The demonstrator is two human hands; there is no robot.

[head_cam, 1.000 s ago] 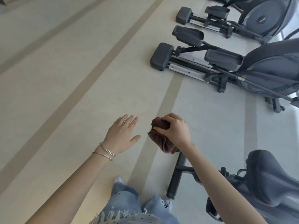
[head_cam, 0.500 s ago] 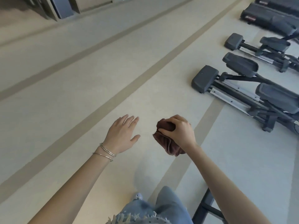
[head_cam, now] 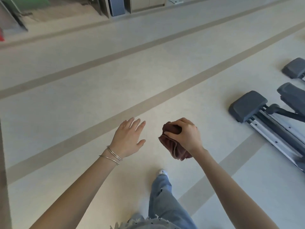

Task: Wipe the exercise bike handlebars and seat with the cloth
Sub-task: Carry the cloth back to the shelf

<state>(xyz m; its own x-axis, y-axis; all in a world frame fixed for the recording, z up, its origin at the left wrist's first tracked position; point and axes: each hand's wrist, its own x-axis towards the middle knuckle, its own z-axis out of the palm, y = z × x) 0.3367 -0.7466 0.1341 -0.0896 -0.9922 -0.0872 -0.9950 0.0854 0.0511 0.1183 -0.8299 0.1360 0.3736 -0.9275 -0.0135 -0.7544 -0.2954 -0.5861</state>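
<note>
My right hand (head_cam: 185,135) grips a bunched dark brown cloth (head_cam: 173,147) in mid-air over the floor, the cloth hanging below my fingers. To its left my left hand (head_cam: 128,138) is held out flat with straight fingers, palm down, holding nothing; two thin bangles sit on that wrist. No exercise bike, handlebars or seat is in the head view.
The rear foot and rails of a grey elliptical trainer (head_cam: 247,105) lie at the right edge, with another machine's foot (head_cam: 293,67) behind it. Cabinets and panels (head_cam: 117,5) line the far wall. Beige floor with darker stripes (head_cam: 99,90) spreads ahead. My jeans leg (head_cam: 162,195) steps forward.
The view has swung left and up: the bike seat and frame left the frame and the ellipticals slid to the right edge. Both hands kept their pose, the right still holding the cloth.
</note>
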